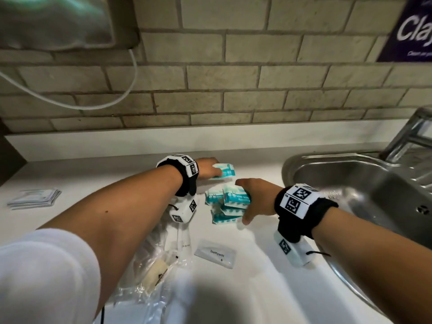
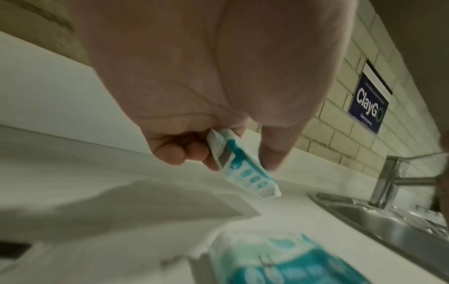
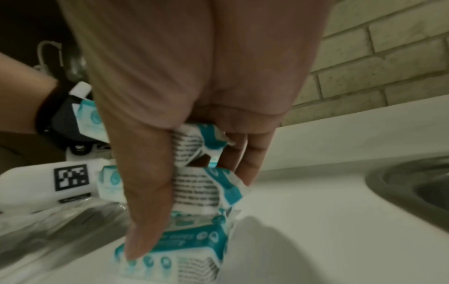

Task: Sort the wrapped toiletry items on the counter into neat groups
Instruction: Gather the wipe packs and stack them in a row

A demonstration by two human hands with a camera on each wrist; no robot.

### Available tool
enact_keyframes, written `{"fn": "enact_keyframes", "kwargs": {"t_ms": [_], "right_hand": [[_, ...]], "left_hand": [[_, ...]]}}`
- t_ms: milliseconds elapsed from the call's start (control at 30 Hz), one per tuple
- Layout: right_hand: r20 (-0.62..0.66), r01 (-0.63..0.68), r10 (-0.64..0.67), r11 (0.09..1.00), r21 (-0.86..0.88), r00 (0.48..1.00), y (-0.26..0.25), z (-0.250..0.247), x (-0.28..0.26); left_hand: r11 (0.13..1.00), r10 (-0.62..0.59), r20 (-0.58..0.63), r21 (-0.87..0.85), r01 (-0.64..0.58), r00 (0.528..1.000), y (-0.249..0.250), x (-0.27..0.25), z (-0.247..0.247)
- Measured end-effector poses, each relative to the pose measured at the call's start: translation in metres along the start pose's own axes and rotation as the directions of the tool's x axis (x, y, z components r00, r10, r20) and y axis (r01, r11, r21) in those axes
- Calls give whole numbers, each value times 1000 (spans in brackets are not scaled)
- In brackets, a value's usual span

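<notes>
Head view: wipe packets getting grouped, sort maybe halfway

Left hand (image 1: 208, 168) is pinching one wipe packet (image 1: 225, 170) near the wall; right hand (image 1: 256, 199) is gripping the wipe stack (image 1: 225, 202) mid-desk (image 1: 98, 181); toothpaste sachet (image 1: 216, 253) and clear-wrapped items (image 1: 159, 265) are still lying loose.

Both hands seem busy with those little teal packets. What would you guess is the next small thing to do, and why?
Probably bring the single teal packet pinched in the left hand back to the stack of teal packets that the right hand grips, since it is the same kind and lies apart from them near the wall.
</notes>
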State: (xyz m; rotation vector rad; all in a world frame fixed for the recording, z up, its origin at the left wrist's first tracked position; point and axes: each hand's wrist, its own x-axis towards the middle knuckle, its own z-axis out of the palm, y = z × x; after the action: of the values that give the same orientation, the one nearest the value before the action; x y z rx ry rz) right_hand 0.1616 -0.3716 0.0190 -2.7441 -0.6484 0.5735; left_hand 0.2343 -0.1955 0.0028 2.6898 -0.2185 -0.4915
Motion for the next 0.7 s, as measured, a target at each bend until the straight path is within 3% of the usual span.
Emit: {"fn": "enact_keyframes", "kwargs": {"t_ms": [133, 267, 500, 700], "right_hand": [[51, -19, 19, 1000, 4, 999, 0, 7, -12], [95, -43, 42, 999, 5, 995, 2, 18, -20], [1, -78, 78, 997, -16, 997, -4, 33, -13], [-77, -134, 132, 991, -21, 988, -4, 40, -5]], "left_hand": [[999, -52, 56, 21, 50, 997, 0, 5, 19], [996, -85, 4, 22, 85, 996, -8, 4, 25], [994, -77, 13, 80, 76, 997, -22, -4, 24], [984, 66, 34, 163, -70, 997, -13, -20, 24]]}}
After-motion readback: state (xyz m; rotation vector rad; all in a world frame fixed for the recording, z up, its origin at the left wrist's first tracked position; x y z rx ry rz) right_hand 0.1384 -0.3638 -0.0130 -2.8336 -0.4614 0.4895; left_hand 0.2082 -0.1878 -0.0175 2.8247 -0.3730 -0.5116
